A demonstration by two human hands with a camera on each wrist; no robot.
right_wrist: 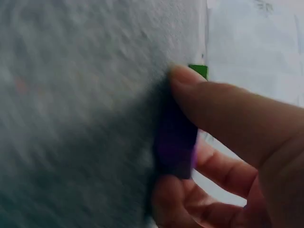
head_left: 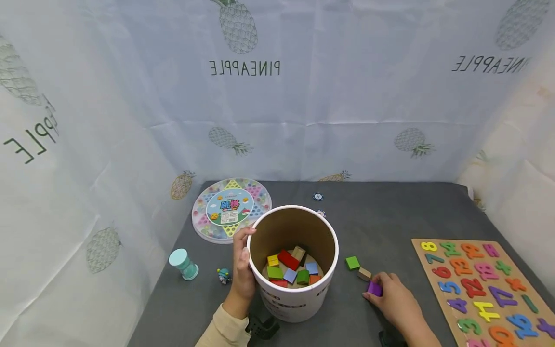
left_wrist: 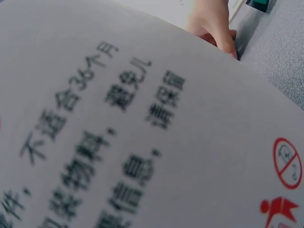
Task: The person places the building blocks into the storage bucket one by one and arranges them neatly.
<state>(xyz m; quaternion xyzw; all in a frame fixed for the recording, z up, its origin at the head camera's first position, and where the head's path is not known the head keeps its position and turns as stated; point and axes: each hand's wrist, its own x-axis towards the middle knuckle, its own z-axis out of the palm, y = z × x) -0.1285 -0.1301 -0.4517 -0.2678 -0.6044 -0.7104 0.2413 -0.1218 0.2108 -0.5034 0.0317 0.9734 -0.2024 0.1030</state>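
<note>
A white round bucket (head_left: 295,308) with dark print stands on the table, several coloured blocks (head_left: 288,259) lying inside it. My left hand (head_left: 243,274) grips its left side near the rim. In the left wrist view the printed bucket wall (left_wrist: 142,142) fills most of the picture, with part of a hand (left_wrist: 213,21) beyond its edge. Right of the bucket, my right hand (head_left: 398,302) pinches a purple block (head_left: 375,289) between thumb and fingers. The right wrist view shows this purple block (right_wrist: 176,152) close up. A wooden block (head_left: 364,274) and a green block (head_left: 352,262) lie just beyond that hand.
A number puzzle board (head_left: 433,284) lies at the right. Behind the bucket at left is a round Chinese checkers board (head_left: 204,212). A turquoise hourglass-shaped item (head_left: 184,264) and a small figurine (head_left: 223,275) stand left. Poker chips (head_left: 318,196) lie at the back.
</note>
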